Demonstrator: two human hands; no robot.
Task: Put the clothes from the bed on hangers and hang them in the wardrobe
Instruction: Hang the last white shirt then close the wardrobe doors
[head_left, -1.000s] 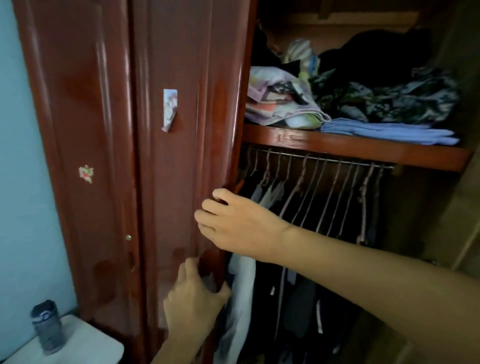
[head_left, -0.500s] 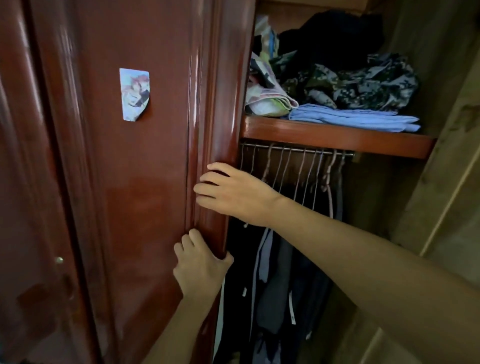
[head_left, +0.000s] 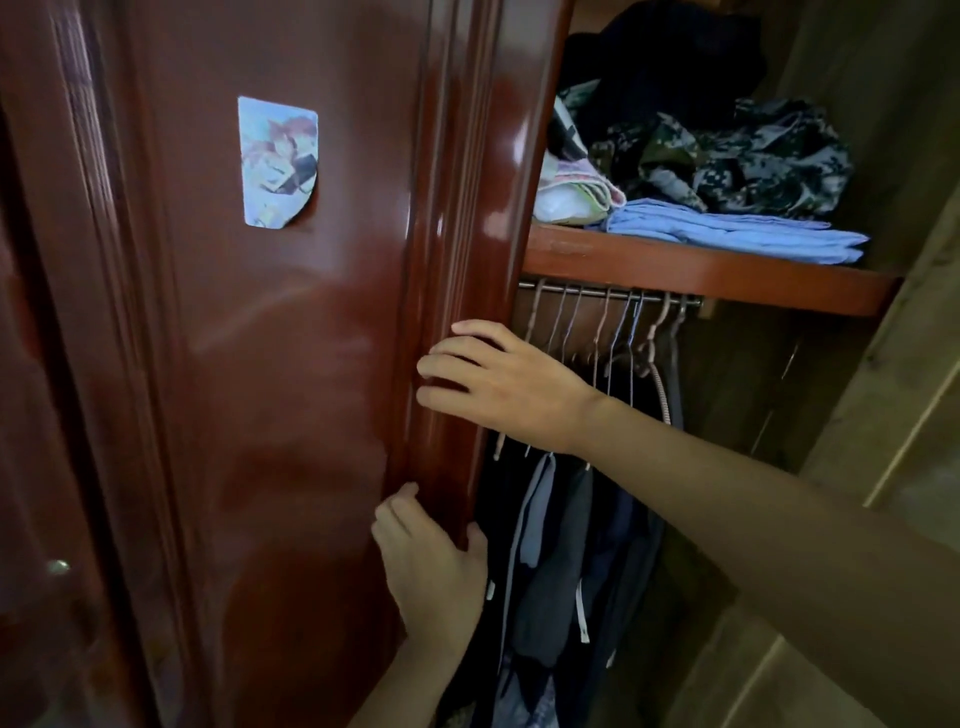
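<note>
Head view, left hand (head_left: 431, 566) gripping wardrobe door edge (head_left: 467, 260), right hand (head_left: 498, 384) spread flat above it.

No words, numbers or brand marks can be read anywhere. The sticker (head_left: 278, 161) on the wardrobe door (head_left: 311, 415) carries only a blurred colour drawing, with no legible lettering.

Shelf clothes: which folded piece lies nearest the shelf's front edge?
The light blue folded garment, lying flat at the front of the shelf; the camouflage and dark pieces sit behind it.
</note>
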